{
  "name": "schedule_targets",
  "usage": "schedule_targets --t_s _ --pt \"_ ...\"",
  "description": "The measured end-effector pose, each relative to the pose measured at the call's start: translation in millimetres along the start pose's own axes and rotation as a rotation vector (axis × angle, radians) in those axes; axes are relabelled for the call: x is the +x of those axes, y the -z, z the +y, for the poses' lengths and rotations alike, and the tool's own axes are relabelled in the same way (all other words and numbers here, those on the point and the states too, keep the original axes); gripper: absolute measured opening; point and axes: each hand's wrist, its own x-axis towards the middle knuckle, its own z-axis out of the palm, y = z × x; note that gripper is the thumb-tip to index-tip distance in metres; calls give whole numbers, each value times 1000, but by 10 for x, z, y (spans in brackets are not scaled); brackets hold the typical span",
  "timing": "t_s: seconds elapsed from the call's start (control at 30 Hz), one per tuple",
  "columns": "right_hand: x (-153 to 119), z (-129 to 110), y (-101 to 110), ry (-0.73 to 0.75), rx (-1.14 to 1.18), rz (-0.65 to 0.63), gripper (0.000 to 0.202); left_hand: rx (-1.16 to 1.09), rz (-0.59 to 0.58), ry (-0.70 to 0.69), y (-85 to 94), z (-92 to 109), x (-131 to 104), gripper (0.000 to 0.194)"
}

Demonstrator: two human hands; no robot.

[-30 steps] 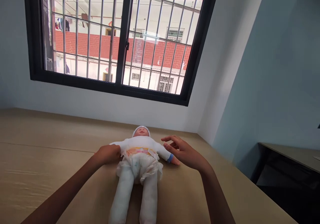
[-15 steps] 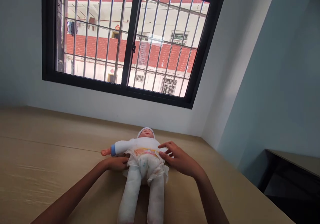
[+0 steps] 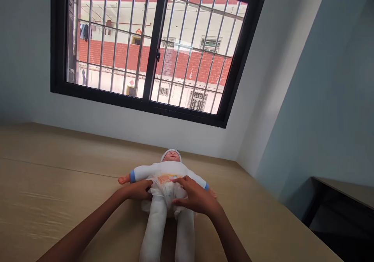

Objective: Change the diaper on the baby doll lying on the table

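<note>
A baby doll (image 3: 172,168) in white clothing with blue cuffs and a white cap lies on its back on the wooden table. Around its hips is a diaper (image 3: 168,190) with an orange and yellow printed band at the waist and ruffled edges. My left hand (image 3: 142,189) is at the diaper's left side, its fingertips partly hidden by the ruffle. My right hand (image 3: 194,195) lies over the diaper's front right, thumb and fingers apart, with the fingertips touching near the printed band.
The light wooden table (image 3: 73,192) runs back to a white wall. Above it is a black-framed window (image 3: 143,104) with metal bars. Another table (image 3: 344,190) with a dark underside stands at the right.
My right hand has moved left and inward over the diaper's front, so the doll's right-side arm and blue cuff now show. My left hand has barely moved.
</note>
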Motion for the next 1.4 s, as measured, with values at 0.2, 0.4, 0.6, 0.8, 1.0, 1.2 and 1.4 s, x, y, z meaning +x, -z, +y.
schedule_targets --t_s 0.2,0.4,0.6,0.8,1.0,1.2,1.4 --pt "4 82 1 26 -11 -20 54 -21 -190 35 186 110 -57 23" --pt "-5 85 13 24 11 -20 56 -161 -369 57 185 213 -103 32" --pt "-15 75 10 17 7 -30 53 -143 -279 97 339 167 -134 32" --pt "-35 39 5 40 -72 39 48 -155 -183 96 612 120 -252 38" --pt "215 -442 -324 162 -255 139 36 -206 -76 144 637 124 -251 56" --pt "726 -563 -865 205 -446 86 53 -293 43 154 651 118 -242 64" --pt "811 -333 -791 104 -427 289 24 -328 76 186 688 44 -259 64"
